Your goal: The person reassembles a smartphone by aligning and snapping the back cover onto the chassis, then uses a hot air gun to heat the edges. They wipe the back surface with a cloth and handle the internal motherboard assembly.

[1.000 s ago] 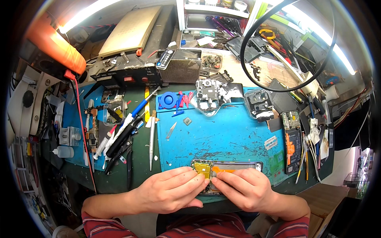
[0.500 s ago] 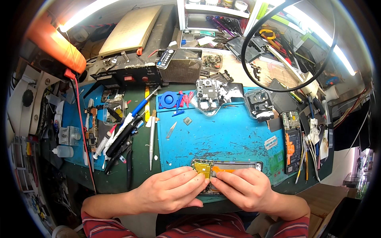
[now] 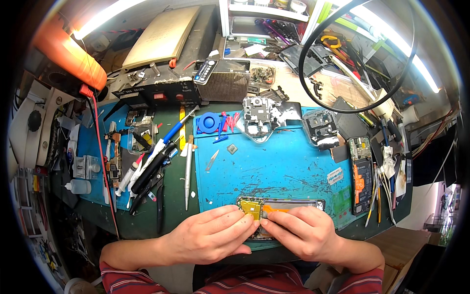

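An opened phone [image 3: 293, 201] lies lengthwise near the front edge of the blue mat, its dark frame partly under my hands. At its left end shows a gold-coloured circuit board [image 3: 250, 208], and beside that an orange strip [image 3: 274, 209]. My left hand [image 3: 210, 235] is closed, its fingertips pinching at the board's lower edge. Close against it, my right hand [image 3: 303, 232] is closed too, fingers bunched over the orange strip and the middle of the phone. What lies between its fingertips is hidden.
A second opened phone [image 3: 360, 176] lies at the right, near tweezers [image 3: 373, 196]. A razor blade [image 3: 335, 176] rests on the mat [image 3: 274, 166]. Pliers, a pen-shaped tool [image 3: 188, 176] and a syringe [image 3: 128, 177] lie left. Camera-module parts [image 3: 258, 115] sit behind. A black cable loop [image 3: 299, 63] hangs at upper right.
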Tool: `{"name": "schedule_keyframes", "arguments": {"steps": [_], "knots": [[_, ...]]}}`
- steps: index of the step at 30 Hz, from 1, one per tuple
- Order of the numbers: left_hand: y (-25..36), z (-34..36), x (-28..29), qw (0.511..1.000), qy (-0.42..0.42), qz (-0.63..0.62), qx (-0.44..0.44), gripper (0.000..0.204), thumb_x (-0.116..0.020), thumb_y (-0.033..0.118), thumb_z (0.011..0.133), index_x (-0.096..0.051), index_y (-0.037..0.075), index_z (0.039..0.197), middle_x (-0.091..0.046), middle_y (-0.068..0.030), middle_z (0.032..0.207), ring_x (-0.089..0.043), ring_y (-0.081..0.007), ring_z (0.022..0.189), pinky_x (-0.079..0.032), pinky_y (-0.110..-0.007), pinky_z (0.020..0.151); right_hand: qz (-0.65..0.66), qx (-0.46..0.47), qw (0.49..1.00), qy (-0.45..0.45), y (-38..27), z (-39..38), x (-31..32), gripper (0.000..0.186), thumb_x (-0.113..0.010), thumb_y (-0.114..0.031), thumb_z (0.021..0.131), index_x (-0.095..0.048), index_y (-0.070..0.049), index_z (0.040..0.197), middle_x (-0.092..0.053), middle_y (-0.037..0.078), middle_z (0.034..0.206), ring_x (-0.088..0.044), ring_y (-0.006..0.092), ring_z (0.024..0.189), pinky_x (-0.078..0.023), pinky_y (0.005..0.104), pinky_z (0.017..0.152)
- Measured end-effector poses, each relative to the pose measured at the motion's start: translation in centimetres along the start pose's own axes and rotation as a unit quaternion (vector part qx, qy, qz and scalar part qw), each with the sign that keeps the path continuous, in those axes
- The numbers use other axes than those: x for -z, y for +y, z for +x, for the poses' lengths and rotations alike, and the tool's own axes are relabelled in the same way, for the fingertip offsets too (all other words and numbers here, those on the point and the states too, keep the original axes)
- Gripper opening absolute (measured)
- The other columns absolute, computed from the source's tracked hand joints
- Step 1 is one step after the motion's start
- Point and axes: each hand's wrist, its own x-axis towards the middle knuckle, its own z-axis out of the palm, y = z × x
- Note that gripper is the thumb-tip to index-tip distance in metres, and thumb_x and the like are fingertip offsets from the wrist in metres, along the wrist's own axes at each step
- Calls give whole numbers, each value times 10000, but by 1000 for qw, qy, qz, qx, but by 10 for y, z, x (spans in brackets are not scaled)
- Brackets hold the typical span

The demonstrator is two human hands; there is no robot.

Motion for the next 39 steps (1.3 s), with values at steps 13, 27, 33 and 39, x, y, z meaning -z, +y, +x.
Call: {"name": "schedule_keyframes", "arguments": {"steps": [13,27,33,39], "knots": [[2,1,1,1000,-11,0,4,445,-727,306,855,-697,14,1190,-619,-81,1187,-610,-224,1093,-535,-370,986,-2,1,1000,-3,0,0,0,345,-669,-112,743,-724,-20,1071,-669,61,1079,-605,129,776,-443,249,600],[1,-2,-2,1000,6,-20,7,469,-740,257,821,-672,-20,1193,-616,-103,1181,-624,-237,1092,-519,-377,1012,5,-4,1000,8,1,0,-2,355,-671,-114,730,-726,-30,1070,-669,42,1061,-608,117,767,-440,247,591],[0,-1,-2,1000,12,-20,12,434,-745,256,816,-705,7,1169,-640,-95,1162,-642,-239,1042,-553,-365,955,7,-8,1000,14,2,-1,-3,345,-677,-113,726,-727,-34,1057,-673,46,1053,-612,118,748,-439,249,584],[0,-1,-4,999,35,-26,15,415,-748,251,808,-716,4,1139,-649,-101,1142,-654,-249,1017,-563,-362,927,11,-10,1000,21,2,0,-3,331,-678,-106,726,-725,-31,1046,-677,55,1046,-611,118,737,-436,250,577]]}}
